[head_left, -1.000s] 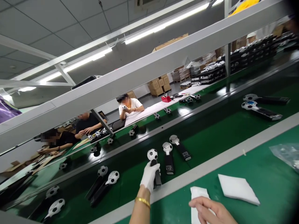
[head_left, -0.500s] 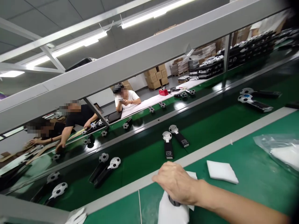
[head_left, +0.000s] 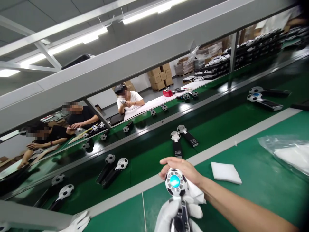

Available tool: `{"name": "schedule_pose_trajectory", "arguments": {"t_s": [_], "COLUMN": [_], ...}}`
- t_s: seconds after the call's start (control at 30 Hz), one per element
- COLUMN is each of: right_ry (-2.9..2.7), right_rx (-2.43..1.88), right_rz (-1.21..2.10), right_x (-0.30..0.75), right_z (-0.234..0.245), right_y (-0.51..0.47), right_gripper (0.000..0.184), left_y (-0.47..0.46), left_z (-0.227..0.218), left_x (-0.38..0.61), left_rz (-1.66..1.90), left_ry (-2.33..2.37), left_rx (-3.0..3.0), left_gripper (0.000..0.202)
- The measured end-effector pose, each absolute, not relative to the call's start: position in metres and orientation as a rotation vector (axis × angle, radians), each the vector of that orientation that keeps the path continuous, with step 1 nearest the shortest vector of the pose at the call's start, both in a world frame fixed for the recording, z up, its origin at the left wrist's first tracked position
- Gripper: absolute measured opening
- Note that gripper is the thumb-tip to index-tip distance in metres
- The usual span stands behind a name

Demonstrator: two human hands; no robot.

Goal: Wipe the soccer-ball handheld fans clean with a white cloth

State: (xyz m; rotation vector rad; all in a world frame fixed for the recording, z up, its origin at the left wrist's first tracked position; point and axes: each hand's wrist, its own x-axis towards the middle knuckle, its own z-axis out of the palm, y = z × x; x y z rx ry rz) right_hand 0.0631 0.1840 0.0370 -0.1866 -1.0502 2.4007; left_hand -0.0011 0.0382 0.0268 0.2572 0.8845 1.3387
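Observation:
My left hand (head_left: 169,216), in a white glove, grips the dark handle (head_left: 180,219) of a handheld fan with a football-patterned head (head_left: 174,181). The fan's round centre glows blue. My bare right hand (head_left: 181,169) curves around the top of that head, with a white cloth (head_left: 196,193) bunched under its heel against the head's right side. A folded white cloth (head_left: 225,172) lies on the green bench to the right of my hands.
A conveyor belt (head_left: 149,167) beyond the pale bench edge (head_left: 231,143) carries several football fans. A plastic bag of white material (head_left: 285,153) lies at right, and a white glove (head_left: 78,222) at lower left. Several co-workers (head_left: 127,101) sit across the belt, below an overhead beam (head_left: 120,61).
The fan head now shows clear of my right hand, where the hand and cloth covered it before. The fan sits higher in view, and a co-worker's reaching arm has drawn back.

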Motion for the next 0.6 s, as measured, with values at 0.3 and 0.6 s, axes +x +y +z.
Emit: {"name": "schedule_pose_trajectory", "arguments": {"t_s": [0.3,0.6], "right_ry": [-1.903,-0.829], "right_rx": [-0.283,-0.575], "right_rz": [1.34,2.488], "right_x": [0.074,0.051], "right_z": [0.053,0.016], "right_y": [0.156,0.189], "right_gripper": [0.031,0.031], "left_y": [0.119,0.165], "left_z": [-0.025,-0.02], "left_x": [0.009,0.022], "left_rz": [1.052,1.443], "left_ry": [0.279,1.208], "left_rx": [0.25,0.261], "left_gripper": [0.051,0.027]}}
